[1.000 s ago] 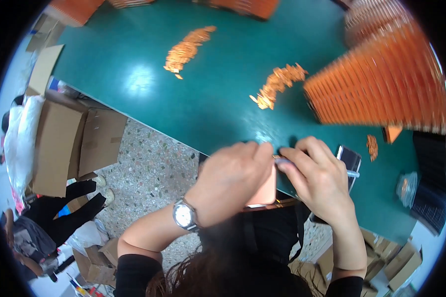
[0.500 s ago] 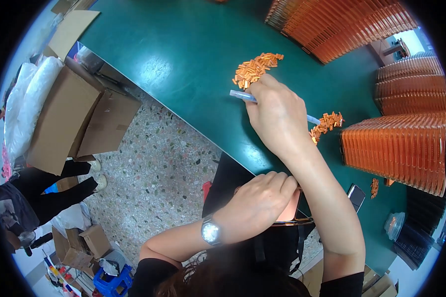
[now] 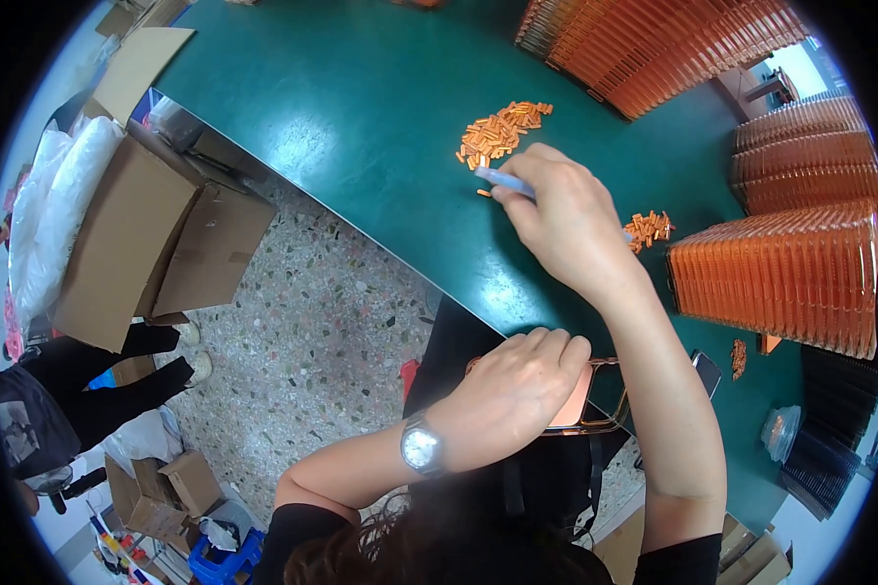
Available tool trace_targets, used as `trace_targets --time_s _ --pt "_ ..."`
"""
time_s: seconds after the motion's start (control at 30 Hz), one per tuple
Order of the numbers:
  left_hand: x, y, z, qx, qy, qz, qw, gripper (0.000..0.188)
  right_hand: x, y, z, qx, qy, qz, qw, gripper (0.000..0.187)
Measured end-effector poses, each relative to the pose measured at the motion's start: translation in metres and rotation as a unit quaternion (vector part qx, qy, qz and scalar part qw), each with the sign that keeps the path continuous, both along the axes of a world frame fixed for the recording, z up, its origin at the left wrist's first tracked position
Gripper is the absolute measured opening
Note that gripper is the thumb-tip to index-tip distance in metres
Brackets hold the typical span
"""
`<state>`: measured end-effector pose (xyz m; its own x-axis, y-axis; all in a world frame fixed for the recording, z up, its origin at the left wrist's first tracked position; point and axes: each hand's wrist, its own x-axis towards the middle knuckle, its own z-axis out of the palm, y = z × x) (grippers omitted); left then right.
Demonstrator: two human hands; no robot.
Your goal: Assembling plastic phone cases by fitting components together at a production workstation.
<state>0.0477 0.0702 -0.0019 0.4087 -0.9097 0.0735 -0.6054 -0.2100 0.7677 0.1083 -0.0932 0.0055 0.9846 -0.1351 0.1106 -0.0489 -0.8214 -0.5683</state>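
A green tabletop (image 3: pixel 361 107) carries orange stacks (image 3: pixel 780 273) at its right. The left hand (image 3: pixel 512 395) lies over a clear orange case (image 3: pixel 585 400) at the near edge, fingers curled on it. The right hand (image 3: pixel 566 219) pinches a pale blue tool (image 3: pixel 505 181), its tip touching one orange piece beside a pile (image 3: pixel 502 132).

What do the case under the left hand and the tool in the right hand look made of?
The case looks like clear, glossy plastic with an orange tint: the rim shines and the surface shows through. The pale blue tool in the right hand looks like matte plastic, though that is uncertain. The left hand covers most of the case.
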Motion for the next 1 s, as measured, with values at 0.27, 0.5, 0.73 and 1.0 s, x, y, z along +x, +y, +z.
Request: trace_targets --time_s 0.27,0.5,0.73,1.0 --pt "-0.004 -0.004 -0.001 -0.012 -0.008 0.007 1.0 0.018 0.005 0.004 -0.001 -0.053 0.042 0.035 0.997 0.014" --pt "0.006 -0.005 0.014 0.005 -0.027 0.039 0.999 0.018 -0.113 -0.041 0.054 0.046 -0.105 0.077 0.99 0.009" --pt "-0.007 -0.048 0.016 0.048 0.112 0.035 0.992 0.011 -0.196 -0.075 0.023 -0.016 -0.104 0.057 0.993 0.017" --pt "-0.027 -0.076 0.011 0.055 0.068 0.012 0.996 0.008 -0.221 -0.085 0.0 -0.132 -0.108 0.07 0.983 0.036"
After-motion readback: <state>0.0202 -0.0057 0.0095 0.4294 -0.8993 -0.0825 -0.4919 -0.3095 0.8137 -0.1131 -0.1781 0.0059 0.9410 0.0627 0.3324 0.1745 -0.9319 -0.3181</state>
